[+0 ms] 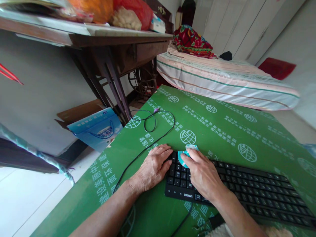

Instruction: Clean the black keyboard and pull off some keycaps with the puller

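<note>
A black keyboard [256, 184] lies on the green board, turned so that its lettering is upside down to me. My left hand [154, 166] holds the keyboard's left end, with the thumb and fingertips against its edge near the far corner. In my right hand [203, 171] is a small turquoise cloth [183, 158] with pale markings, pinched between thumb and fingers and pressed onto the keys at that end. My right palm and wrist hide part of the keys. A black cable [133, 161] loops over the board to a purple plug [156, 110].
The green board [222, 128] bears white print. Left stands a table [118, 41] with bags on top and iron legs beneath. A blue box [98, 128] sits on the floor under it. Behind is a bed [222, 75] with a red floral bundle [191, 41].
</note>
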Available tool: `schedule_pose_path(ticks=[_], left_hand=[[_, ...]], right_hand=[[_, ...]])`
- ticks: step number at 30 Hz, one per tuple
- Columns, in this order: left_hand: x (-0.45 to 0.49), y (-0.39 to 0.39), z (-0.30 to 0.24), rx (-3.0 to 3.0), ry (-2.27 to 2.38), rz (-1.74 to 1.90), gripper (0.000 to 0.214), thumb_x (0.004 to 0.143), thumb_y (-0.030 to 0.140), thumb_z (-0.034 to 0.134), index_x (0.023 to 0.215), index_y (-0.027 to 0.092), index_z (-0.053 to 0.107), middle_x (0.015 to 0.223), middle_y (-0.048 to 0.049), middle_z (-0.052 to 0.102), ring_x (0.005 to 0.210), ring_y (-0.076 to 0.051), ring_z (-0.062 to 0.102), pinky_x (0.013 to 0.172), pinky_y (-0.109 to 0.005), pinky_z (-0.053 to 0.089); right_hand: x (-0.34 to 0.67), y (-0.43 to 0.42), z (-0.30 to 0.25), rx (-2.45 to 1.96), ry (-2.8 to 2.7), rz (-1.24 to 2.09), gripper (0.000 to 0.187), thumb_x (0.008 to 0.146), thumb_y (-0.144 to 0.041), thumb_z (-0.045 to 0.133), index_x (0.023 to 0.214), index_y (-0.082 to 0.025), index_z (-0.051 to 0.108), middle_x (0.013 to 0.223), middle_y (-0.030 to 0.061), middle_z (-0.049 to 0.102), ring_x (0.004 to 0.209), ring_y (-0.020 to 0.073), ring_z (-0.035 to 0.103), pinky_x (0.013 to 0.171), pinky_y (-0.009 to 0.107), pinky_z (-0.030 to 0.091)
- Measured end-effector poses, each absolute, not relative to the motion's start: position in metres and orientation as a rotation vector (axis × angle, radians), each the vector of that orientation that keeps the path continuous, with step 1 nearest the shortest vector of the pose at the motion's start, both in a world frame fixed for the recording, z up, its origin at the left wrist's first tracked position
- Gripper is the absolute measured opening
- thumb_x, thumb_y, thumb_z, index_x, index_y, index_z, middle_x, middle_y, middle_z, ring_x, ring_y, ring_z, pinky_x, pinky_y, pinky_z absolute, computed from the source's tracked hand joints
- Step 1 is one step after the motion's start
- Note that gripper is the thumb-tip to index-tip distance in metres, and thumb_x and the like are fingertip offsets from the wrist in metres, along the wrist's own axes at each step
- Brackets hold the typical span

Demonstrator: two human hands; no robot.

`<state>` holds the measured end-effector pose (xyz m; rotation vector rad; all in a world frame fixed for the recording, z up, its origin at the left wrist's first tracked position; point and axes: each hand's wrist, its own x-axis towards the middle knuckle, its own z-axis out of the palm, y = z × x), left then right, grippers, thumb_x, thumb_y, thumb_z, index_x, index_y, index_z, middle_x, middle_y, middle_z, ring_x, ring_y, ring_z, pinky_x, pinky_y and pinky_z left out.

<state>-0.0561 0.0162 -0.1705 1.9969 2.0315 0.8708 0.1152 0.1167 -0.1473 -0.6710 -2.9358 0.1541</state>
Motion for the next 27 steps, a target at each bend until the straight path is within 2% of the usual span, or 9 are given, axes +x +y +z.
schedule_pose_path(ticks=[7,27], left_hand=[[-0.0558,0.0169,-0.1722,1.99,2.031,0.941,0.035,0.087,0.02,0.045,0.117,0.008,0.057,0.122,-0.0159,0.06,0.119,-0.025,0.051,0.102,-0.044,0.045],[-0.0573,0.0178,-0.1705,1.978,1.968,1.025,0.033,0.085,0.02,0.045,0.114,0.011,0.059,0.118,-0.0137,0.063,0.115,-0.023,0.054,0.1,-0.045,0.045]], right_hand=[[0.1148,0.1174,-0.15,-0.666,-2.928,0.105,0.046,0.085,-0.002,0.038,0.124,-0.017,0.058,0.128,0.0142,0.054,0.12,0.0251,0.048,0.1,0.039,0.042],[0.1071,0.1165,-0.1417,-0.542,-2.881,0.299,0.044,0.084,-0.001,0.039,0.121,-0.015,0.058,0.129,0.0153,0.052,0.122,0.0228,0.045,0.102,0.037,0.04]])
